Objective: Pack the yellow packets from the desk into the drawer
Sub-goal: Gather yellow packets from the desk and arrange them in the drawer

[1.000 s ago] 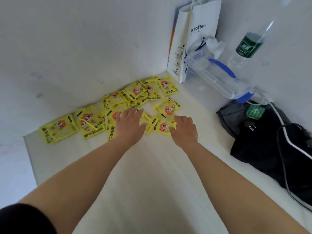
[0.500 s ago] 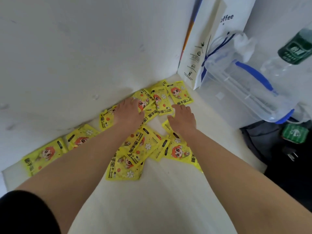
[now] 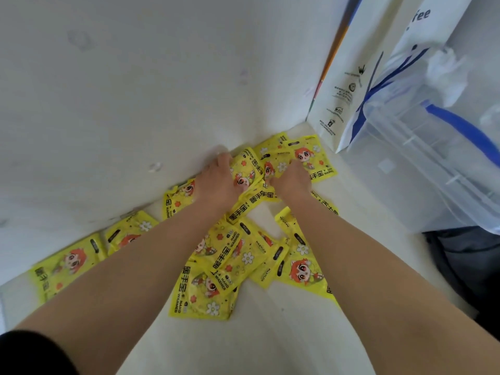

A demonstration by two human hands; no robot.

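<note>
Since approx. 1 s ago both hands have been moved from the near edge of the pile to its far end, by the wall (image 3: 135, 90). The left hand (image 3: 216, 182) is laid over packets right against the wall, fingers (image 3: 223, 162) stretched out, nothing seen to be clasped. The right hand (image 3: 290, 178) is set on packets just beside it w/ knuckles up and digits bent down. Whether a packet is pinched can't be told, as the underside is hidden.

The yellow packets (image 3: 205, 299) are spread overlapping on the desk (image 3: 270, 342), from the left edge along the wall to the paper bag (image 3: 349, 85). Many are covered by the forearms (image 3: 151, 266). None is seen lifted, and the drawer isn't in view.

Judged from this, the pile is prob. being raked together from the back, i.e. gathering is only just begun and nothing is packed yet. A clear box (image 3: 433, 147) w/ blue handle and a dark cloth (image 3: 465, 261) are placed at right, apart from the pile.
</note>
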